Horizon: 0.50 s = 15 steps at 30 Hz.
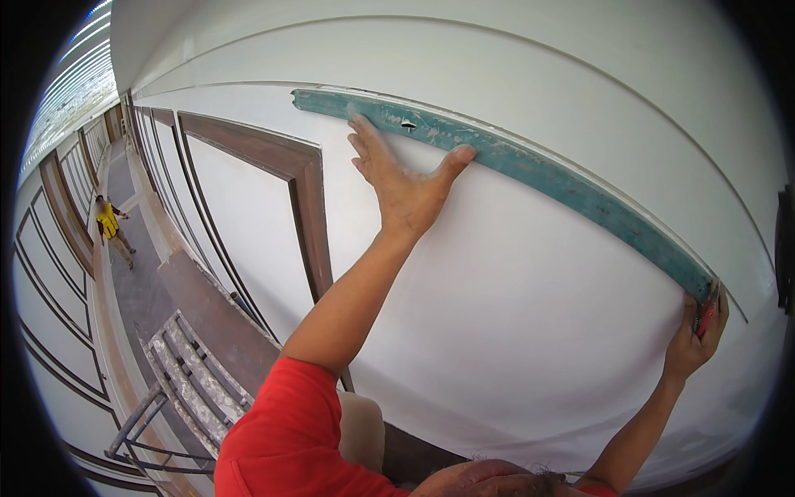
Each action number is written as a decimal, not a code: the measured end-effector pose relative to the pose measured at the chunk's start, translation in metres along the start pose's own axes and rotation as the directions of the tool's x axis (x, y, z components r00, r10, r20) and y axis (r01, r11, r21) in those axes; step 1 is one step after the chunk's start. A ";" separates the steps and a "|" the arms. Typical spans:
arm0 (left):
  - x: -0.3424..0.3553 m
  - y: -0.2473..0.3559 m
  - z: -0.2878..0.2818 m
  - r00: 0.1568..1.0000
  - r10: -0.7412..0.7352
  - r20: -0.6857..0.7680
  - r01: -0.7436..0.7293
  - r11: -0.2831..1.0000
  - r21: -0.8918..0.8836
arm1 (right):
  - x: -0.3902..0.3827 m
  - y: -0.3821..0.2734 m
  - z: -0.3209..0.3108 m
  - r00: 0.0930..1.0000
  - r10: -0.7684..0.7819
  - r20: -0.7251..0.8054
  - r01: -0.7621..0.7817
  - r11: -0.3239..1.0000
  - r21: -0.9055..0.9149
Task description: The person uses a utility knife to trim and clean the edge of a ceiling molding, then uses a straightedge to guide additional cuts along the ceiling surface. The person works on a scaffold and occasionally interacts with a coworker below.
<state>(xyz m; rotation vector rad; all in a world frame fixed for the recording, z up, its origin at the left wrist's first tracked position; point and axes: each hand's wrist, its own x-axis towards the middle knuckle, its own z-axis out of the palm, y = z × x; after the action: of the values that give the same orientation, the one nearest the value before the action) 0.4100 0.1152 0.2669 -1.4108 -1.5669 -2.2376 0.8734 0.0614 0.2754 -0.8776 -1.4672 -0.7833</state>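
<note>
the left hand [410,186] is resting, spread wide, against a long green bar [546,180]; the right hand [689,348] is gripping a red tool [706,319] at its right end. the bar is running along a white wall [530,282].

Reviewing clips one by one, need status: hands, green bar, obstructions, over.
Left hand open, touching green bar. Right hand at bar's right end, red object between fingers. Bar lies along white wall. No obstruction seen along it.
</note>
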 end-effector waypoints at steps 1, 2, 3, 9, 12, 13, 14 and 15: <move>0.000 -0.001 0.001 1.000 0.002 -0.001 -0.002 1.000 0.001 | 0.000 0.001 0.001 1.000 0.001 -0.004 -0.001 1.000 0.017; 0.001 -0.001 0.001 1.000 0.004 0.000 -0.004 1.000 0.002 | -0.001 0.002 0.001 1.000 0.002 -0.009 -0.002 0.999 0.033; 0.001 -0.001 0.001 1.000 0.006 0.003 -0.006 1.000 0.004 | -0.001 0.003 0.001 1.000 0.005 -0.013 -0.004 0.999 0.049; 0.000 0.001 -0.001 1.000 0.009 0.005 -0.009 1.000 0.005 | 0.000 0.003 -0.001 0.998 -0.056 -0.009 0.056 0.998 -0.006; 0.001 0.000 0.000 1.000 0.012 0.003 -0.013 1.000 0.014 | 0.000 0.003 -0.001 0.999 -0.046 -0.017 0.046 0.999 0.010; 0.000 0.000 0.000 1.000 0.013 0.002 -0.013 1.000 0.017 | 0.000 0.002 -0.001 0.999 -0.045 -0.016 0.045 0.999 0.007; 0.000 -0.001 0.001 1.000 0.023 0.004 -0.023 1.000 0.018 | 0.000 0.001 -0.001 0.999 -0.044 -0.015 0.044 0.999 0.004; 0.000 -0.002 0.000 0.999 0.033 0.005 -0.034 0.999 0.020 | 0.001 0.001 -0.001 0.999 -0.043 -0.014 0.043 0.999 0.003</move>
<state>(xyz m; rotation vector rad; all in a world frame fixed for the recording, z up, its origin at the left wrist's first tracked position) 0.4088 0.1163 0.2657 -1.4276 -1.5511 -2.1949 0.8746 0.0610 0.2761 -0.8389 -1.4786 -0.8173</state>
